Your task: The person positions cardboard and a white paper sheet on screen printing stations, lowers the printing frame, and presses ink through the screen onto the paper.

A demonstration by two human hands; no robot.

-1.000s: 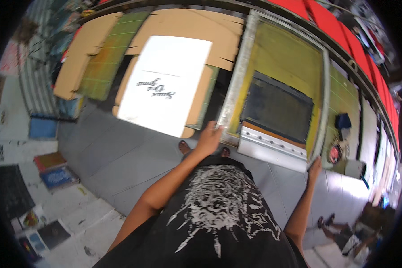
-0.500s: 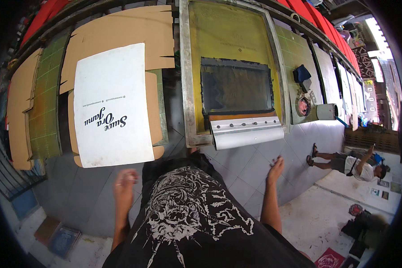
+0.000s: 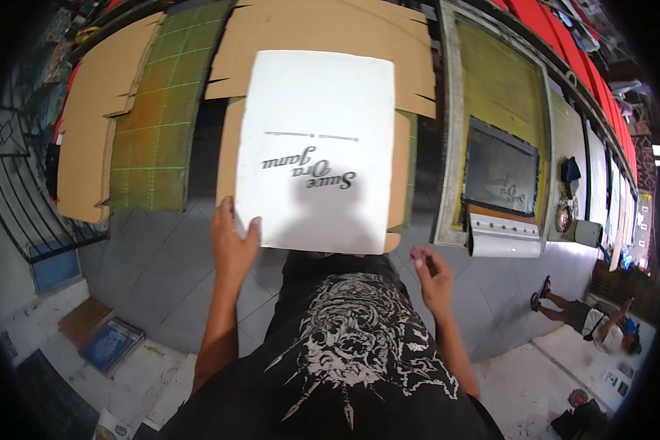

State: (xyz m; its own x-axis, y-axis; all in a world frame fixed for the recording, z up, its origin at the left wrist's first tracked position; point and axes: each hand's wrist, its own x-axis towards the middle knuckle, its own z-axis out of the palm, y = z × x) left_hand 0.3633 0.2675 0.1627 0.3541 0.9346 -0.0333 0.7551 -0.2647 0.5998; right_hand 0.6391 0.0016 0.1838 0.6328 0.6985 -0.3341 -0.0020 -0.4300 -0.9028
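Observation:
A white printed panel (image 3: 323, 95) with dark lettering lies on a brown cardboard blank (image 3: 271, 29) in front of me. My left hand (image 3: 235, 238) is at the panel's near left corner, its thumb and fingers apart, by the edges of the white panel and the cardboard. Whether the fingers press on either is hard to tell. My right hand (image 3: 433, 279) hovers off the near right corner, its fingers loosely bent and apart with nothing seen in them. A shadow falls across the panel's near half.
Right of the cardboard lies a framed printing screen (image 3: 502, 81) with a silver-handled squeegee (image 3: 504, 235) across its near end. A cup (image 3: 588, 233) stands beyond it. At left are a green board (image 3: 165, 110) and more cardboard (image 3: 84, 154). A person (image 3: 598, 323) stands far right.
The view has shifted left, bringing the white panel before me. My left hand has risen to its near left corner, and my right hand has come close to its near right corner.

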